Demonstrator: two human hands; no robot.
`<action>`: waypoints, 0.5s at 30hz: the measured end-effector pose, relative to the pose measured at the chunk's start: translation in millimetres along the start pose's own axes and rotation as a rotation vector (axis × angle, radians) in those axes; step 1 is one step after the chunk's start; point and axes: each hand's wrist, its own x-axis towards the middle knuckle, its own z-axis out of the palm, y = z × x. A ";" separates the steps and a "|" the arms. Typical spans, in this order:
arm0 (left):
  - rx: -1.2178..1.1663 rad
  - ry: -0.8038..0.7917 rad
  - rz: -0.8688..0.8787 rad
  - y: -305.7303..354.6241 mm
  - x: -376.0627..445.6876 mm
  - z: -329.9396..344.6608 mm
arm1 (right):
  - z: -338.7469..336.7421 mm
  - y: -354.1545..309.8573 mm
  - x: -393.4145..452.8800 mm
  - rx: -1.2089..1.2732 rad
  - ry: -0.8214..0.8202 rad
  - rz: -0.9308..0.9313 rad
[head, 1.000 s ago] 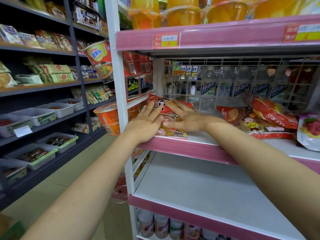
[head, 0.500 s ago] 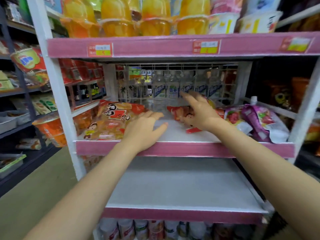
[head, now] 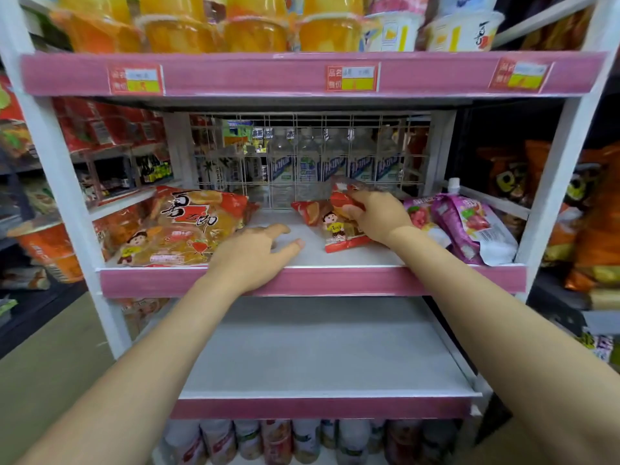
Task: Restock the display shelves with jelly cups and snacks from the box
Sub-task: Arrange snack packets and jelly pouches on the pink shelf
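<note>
- Middle shelf (head: 312,281), pink front lip, centre of the frame: it carries three groups of snack bags, left to right.
- Large orange bag (head: 188,226), left part of the shelf: lies flat, printed face up, with a cartoon child at its lower left corner.
- Left hand (head: 255,251), centre of the frame: rests palm down on the white shelf surface at the orange bag's right edge, fingers relaxed and spread, holding nothing.
- Small red bag (head: 332,226), centre right: lies on the shelf with its rear end lifted.
- Right hand (head: 377,214): fingers curl over the upper end of the small red bag and grip it.
- Purple bags (head: 469,226), right part of the shelf: lie overlapping, just beside the right wrist.
- Jelly cups (head: 255,31), top of the frame: orange cups stand in a row on the upper shelf; white cups stand to their right.
- Lower shelf (head: 322,406), below centre: white surface, pink lip.
- Bottles (head: 278,439), bottom of the frame: stand in a row beneath the lower shelf; labels are blurred.
- Wire grid (head: 308,156) at the back of the middle shelf: water bottles show behind it.
</note>
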 end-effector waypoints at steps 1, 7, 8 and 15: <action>-0.009 0.004 0.000 -0.4 0.4 0.5 | -0.3 -0.9 -0.5 0.013 0.020 -0.017; -0.096 0.022 -0.004 2.1 -2.0 -5.0 | -6.3 -18.5 -4.9 0.237 0.043 -0.118; -0.113 0.016 -0.001 1.4 -2.3 -5.8 | -6.9 -18.3 -5.3 0.233 0.027 -0.129; -0.171 0.029 0.025 1.3 -3.5 -7.1 | 2.7 -13.3 -4.3 0.278 0.077 -0.049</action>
